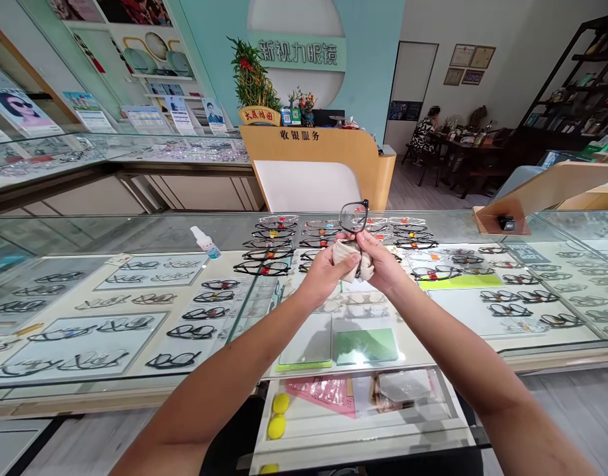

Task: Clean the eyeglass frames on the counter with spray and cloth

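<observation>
Above the glass counter I hold a pair of dark-framed eyeglasses [354, 217], turned so one lens stands upright above my hands. A pale cloth [347, 259] wraps the lower part of the glasses, hiding the other lens. My left hand [326, 270] is closed on the cloth, its thumb pressed over the front. On the other side, my right hand [380, 259] pinches the frame by its middle, with some cloth beneath the fingers. Rows of glasses [268, 253] lie on the counter just beyond and beside both hands.
A small spray bottle [205, 242] stands on the glass counter [219, 231] to the left. Below me is a pulled-out drawer [308, 446] with yellow round cases [276, 426]. A wooden stand [546, 192] is at right. Far back, a person [425, 135] sits by a table.
</observation>
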The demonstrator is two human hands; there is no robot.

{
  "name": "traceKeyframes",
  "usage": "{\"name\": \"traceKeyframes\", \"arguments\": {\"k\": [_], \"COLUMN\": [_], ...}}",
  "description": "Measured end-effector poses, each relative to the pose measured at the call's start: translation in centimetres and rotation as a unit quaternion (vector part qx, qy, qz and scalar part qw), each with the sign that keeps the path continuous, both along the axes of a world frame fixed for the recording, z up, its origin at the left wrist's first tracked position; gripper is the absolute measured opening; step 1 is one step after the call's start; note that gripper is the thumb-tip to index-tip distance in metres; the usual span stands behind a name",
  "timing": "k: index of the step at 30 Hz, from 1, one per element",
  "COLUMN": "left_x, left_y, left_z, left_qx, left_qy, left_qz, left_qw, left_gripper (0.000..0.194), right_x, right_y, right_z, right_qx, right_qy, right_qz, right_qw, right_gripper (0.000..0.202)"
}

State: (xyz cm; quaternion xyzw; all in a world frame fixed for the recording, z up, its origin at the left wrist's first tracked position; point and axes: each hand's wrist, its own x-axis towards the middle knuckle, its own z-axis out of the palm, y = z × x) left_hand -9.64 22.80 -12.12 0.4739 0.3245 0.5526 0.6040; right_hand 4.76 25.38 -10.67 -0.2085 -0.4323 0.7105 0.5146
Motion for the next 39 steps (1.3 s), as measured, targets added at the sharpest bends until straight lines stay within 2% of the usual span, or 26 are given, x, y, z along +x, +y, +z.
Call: {"name": "traceKeyframes", "arguments": {"k": [8, 13, 15, 22, 27, 39], "left_x": [0.4, 0.2, 0.1, -0.6, -1.2, -1.4], "left_y": [-0.6, -0.4, -0.2, 0.5, 0.6, 0.5], "left_z": [0.5, 0.5, 0.4, 0.2, 0.9, 0.9], "left_qx": [0.036, 0.028, 0.02, -0.032, -0.035, -0.023], "left_qy": [0.002, -0.005, -0.002, -0.018, -0.054, 0.025], "left_qz": [0.077, 0.099, 0.088, -0.008, -0.06, -0.066], "left_qw": [0.996, 0.995, 0.996, 0.999, 0.996, 0.997], "left_gripper": [0.064, 0.066, 0.067, 0.079, 0.073, 0.063], "right_x": [-0.7, -0.6, -0.3, 0.5, 0.9, 1.2], "right_y": [-1.1, -1.2, -1.0, 0.0, 0.5, 0.5], "right_z": [0.2, 0.2, 0.1, 0.0, 0.2, 0.2], "right_qx": [0.016, 0.026, 0.03, 0.035, 0.025, 0.034], "right_qy": [0.001, -0.017, -0.028, -0.025, -0.011, -0.018], "right_qz": [0.009, 0.002, 0.004, 0.008, 0.004, 0.031], "right_qw": [1.0, 1.0, 0.999, 0.999, 1.0, 0.999], "right_gripper": [0.046, 0.046, 0.044, 0.038, 0.041, 0.038]}}
